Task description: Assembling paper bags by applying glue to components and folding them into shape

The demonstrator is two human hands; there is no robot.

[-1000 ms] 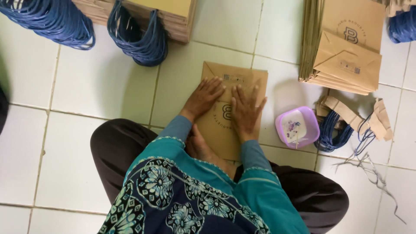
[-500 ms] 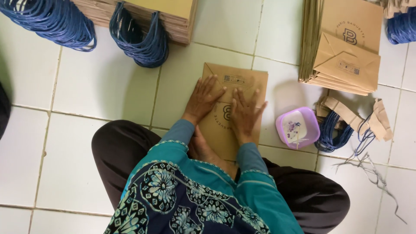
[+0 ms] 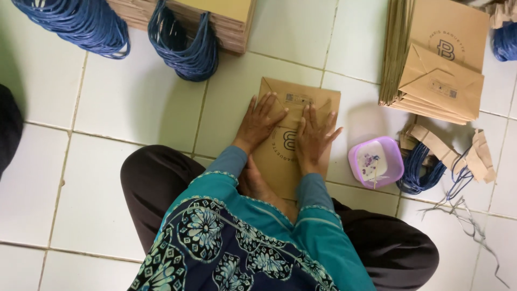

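A flat brown paper bag (image 3: 297, 99) lies on the white tiled floor in front of my crossed legs. My left hand (image 3: 258, 123) presses flat on its left half, fingers spread. My right hand (image 3: 315, 137) presses flat on its right half, fingers spread too. Neither hand grips anything. A bare foot shows under the bag's near end.
A stack of folded brown bags (image 3: 439, 59) stands at the upper right. A small purple tub (image 3: 375, 162) sits right of my hands, with blue cord handles (image 3: 417, 170) and paper strips (image 3: 476, 156) beyond. Bundles of blue cord (image 3: 183, 51) and another bag stack (image 3: 215, 16) lie ahead.
Both hands have shifted slightly up the bag, still pressing it flat. The view has drifted a little.
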